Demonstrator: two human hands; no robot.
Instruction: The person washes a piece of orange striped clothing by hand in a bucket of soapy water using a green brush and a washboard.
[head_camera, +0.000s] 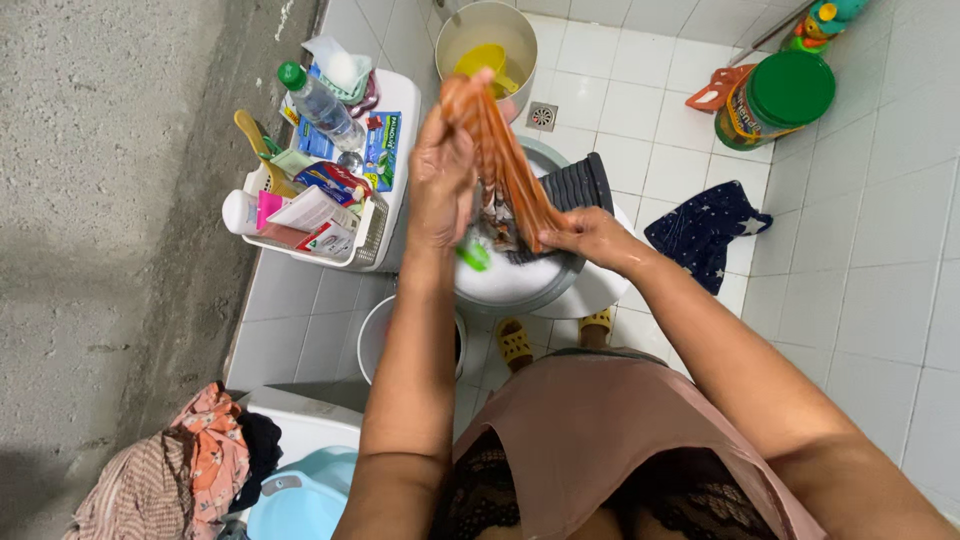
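a floor of glossy white square tiles (860, 260) fills the right side, with a small square metal drain (541, 116) set near the top. along the left runs a rough grey concrete wall (110, 200), unpainted and stained. light is even and soft, possibly daylight, leaving faint reflections on the tiles.

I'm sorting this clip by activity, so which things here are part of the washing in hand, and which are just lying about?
In use:
- left hand and right hand, both gripping the orange cloth
- soapy basin beneath
- dark ribbed garment in it

Lying about:
- toiletries basket
- green-lidded jar
- starred blue cloth
- bucket with a yellow scoop
- clothes pile
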